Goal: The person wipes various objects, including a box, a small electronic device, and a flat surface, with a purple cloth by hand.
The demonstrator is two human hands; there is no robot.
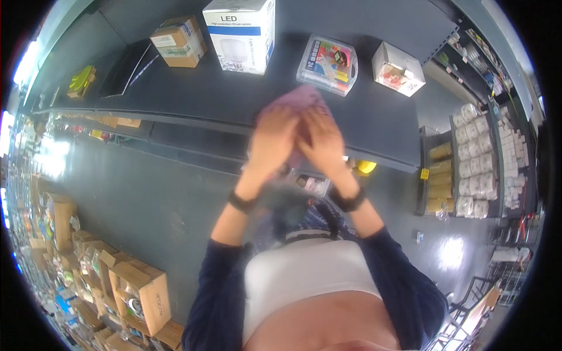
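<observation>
A mauve-pink cloth lies on the dark grey shelf at its front edge, slightly blurred. My left hand rests on the cloth's left part, palm down, with its fingers stretched forward. Beside it, my right hand covers the right part, fingers also extended and flat. The two hands nearly meet at the thumbs, and some of the cloth shows between them. What lies beneath the cloth is hidden. Dark bands circle both wrists.
Along the shelf stand a small brown carton, a white-and-blue lamp box, a clear plastic case of coloured items and a white box. A yellow-green object sits far left. Open cartons crowd the lower left; wrapped rolls fill a right-hand rack.
</observation>
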